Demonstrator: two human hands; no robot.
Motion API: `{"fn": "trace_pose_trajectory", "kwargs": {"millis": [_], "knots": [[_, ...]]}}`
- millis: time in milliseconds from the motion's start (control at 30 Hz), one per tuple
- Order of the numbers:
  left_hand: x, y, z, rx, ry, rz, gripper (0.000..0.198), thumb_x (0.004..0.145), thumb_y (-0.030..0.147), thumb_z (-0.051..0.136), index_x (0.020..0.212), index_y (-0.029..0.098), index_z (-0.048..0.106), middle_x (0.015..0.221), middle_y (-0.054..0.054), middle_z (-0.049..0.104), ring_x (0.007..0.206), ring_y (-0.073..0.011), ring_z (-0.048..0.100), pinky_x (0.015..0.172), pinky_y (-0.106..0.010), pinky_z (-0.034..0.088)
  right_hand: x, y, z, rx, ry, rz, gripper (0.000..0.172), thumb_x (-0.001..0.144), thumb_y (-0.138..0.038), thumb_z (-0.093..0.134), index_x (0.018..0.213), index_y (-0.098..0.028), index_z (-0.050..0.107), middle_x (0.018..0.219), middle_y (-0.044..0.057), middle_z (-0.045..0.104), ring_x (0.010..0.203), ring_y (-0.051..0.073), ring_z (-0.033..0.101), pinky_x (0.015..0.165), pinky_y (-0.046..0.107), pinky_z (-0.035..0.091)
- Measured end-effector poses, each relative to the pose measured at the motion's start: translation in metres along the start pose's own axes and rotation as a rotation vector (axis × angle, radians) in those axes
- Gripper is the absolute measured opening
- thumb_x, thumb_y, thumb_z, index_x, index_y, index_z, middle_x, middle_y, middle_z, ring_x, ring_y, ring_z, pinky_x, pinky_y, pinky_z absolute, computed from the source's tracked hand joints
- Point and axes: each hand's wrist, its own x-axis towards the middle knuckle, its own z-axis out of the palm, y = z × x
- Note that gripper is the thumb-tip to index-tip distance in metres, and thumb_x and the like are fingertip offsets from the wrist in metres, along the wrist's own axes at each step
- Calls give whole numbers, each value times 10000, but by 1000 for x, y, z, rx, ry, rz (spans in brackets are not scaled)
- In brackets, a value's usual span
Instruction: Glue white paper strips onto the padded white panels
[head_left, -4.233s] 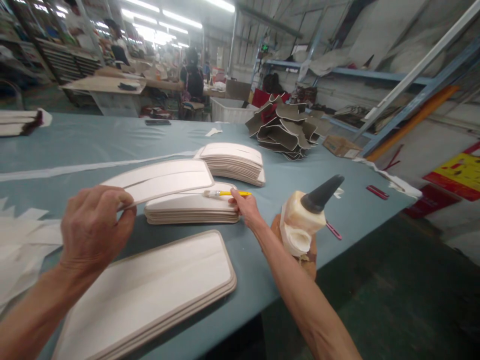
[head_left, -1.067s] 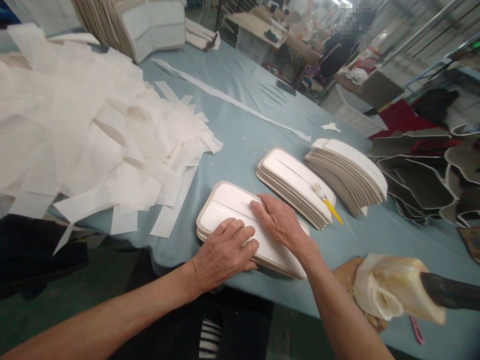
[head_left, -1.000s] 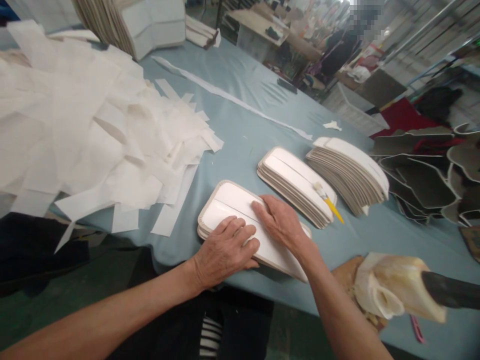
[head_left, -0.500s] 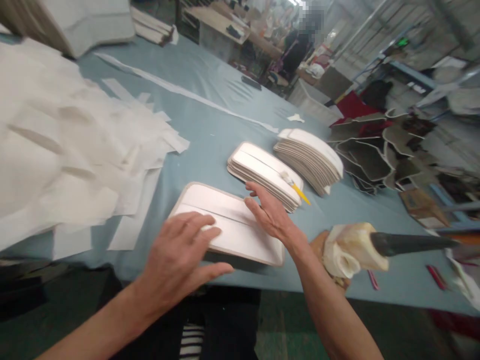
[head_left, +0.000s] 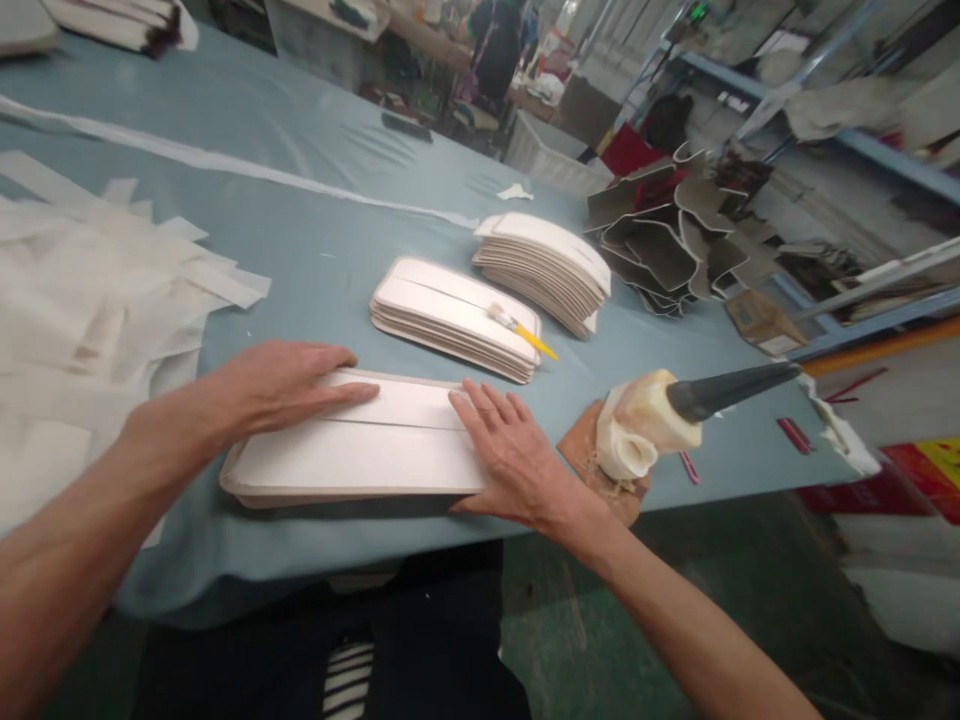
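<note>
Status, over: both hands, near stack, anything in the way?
Left hand at far edge of near stack, right hand over its right end. Near stack white on top. Brush on next stack, seemingly not in the way.

Soft light, dim floor (head_left: 592, 620), blurry, stretched edges

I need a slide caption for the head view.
Left hand and right hand touch a white-topped panel; beyond it, a yellow-handled brush lies on a panel stack.

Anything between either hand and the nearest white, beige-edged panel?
Nothing visible: the left hand is at the far edge of the white, beige-edged panel, and the right hand covers its right end. The yellow-handled brush lies beyond, on another white stack.
</note>
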Motion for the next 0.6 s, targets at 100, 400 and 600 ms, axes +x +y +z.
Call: {"fn": "trace_pose_trajectory", "kwargs": {"millis": [100,400,600], "knots": [[-4,-2,4,10,-13,2,682,993,716,303,1227,223,712,1172,-114,786,1073,-338,715,992,-469,531,6,2,3,2,13,-19,1377,628,-459,1030,1721,-119,266,1765,292,276,1600,484,318,1298,652,266],[4,-12,14,-108,-3,-8,734,908,768,360,1274,246,723,1227,-156,791,1125,-425,729,1001,-535,528,7,7,7,-12,13,14,1313,657,-481,981,1700,-74,296,1755,301,295,1574,463,362,1269,609,321],[-17,3,9,-74,20,28,496,1023,571,436,1223,221,724,1238,-118,791,1180,-310,724,1005,-409,534,1,17,32,-87,211,-103,1167,720,-406,832,1699,-106,272,1693,282,430,1499,457,477,1196,591,408]]}}
